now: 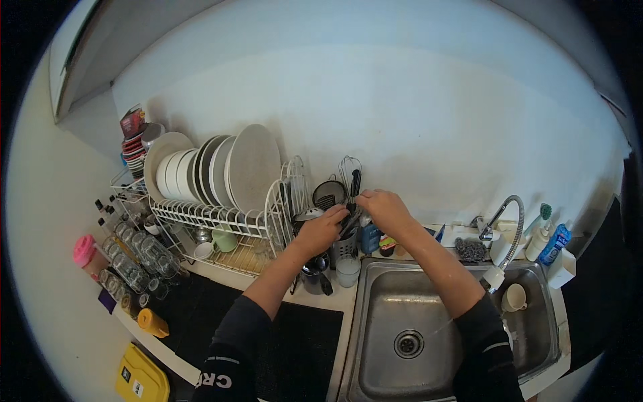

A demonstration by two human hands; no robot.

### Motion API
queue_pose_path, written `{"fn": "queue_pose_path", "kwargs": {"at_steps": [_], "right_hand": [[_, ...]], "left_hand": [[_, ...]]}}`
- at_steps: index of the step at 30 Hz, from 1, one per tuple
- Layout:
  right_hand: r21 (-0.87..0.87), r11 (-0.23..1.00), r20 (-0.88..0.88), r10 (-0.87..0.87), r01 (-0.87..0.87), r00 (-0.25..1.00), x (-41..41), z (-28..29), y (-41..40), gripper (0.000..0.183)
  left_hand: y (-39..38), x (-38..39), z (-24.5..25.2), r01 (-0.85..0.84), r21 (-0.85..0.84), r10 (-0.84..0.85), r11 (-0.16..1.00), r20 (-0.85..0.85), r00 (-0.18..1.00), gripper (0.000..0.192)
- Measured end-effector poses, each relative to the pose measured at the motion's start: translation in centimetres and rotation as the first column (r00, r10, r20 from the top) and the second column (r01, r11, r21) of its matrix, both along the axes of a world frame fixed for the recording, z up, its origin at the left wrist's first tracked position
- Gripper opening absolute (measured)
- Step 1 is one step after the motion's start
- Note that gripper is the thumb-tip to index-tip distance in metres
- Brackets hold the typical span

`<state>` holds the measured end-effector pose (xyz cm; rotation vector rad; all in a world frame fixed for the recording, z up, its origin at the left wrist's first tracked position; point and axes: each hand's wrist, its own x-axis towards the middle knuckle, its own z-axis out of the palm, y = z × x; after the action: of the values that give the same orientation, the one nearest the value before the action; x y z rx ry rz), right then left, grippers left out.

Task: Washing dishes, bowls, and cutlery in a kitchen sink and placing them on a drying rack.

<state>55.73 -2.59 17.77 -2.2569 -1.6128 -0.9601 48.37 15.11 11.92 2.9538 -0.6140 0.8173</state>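
My left hand [320, 233] and my right hand [386, 209] reach over a grey perforated utensil holder [345, 248] on the counter beside the sink. The holder is packed with kitchen utensils, among them a wire whisk [350, 167] and a utensil with a black handle [355, 182]. Fingers of both hands are at the utensils' upper parts, my right near the black handle. Whether either hand grips a utensil is hidden by the fingers. A round mesh strainer [329, 191] stands behind my left hand. In front of the holder is a drinking glass [347, 271] with something cloudy in it.
Left of my hands stands a white wire dish rack [216, 217] with plates and bowls. Glass mugs [131, 271] are at the far left. On the right, a steel sink [387, 311] has a flexible faucet [517, 226] and a cup [514, 298] in its smaller basin.
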Motion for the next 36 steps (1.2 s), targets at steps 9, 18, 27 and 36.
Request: {"fn": "queue_pose_path", "kwargs": {"at_steps": [9, 18, 27, 36], "right_hand": [[-0.075, 0.997, 0.118, 0.038, -0.029, 0.992, -1.5, -1.1, 2.3, 0.012], [-0.058, 0.971, -0.121, 0.225, -0.233, 0.967, 0.9, -3.9, 3.8, 0.040], [-0.068, 0.970, -0.181, 0.218, -0.233, 0.959, -0.5, -5.5, 2.8, 0.066], [0.159, 0.969, -0.296, 0.228, -0.187, 0.928, -8.1, 1.8, -4.8, 0.032]], "left_hand": [[-0.8, 0.6, -0.6, -0.167, 0.009, 0.167, 0.986, -0.002, 0.986, 0.021], [-0.7, -1.0, 0.5, 0.029, -0.082, -0.031, 0.996, -0.017, 0.999, 0.018], [-1.2, -1.9, 0.8, 0.036, -0.247, -0.046, 0.968, -0.036, 0.998, 0.012], [-4.5, -6.0, 2.0, 0.026, -0.416, 0.021, 0.909, 0.106, 0.994, 0.012]]}}
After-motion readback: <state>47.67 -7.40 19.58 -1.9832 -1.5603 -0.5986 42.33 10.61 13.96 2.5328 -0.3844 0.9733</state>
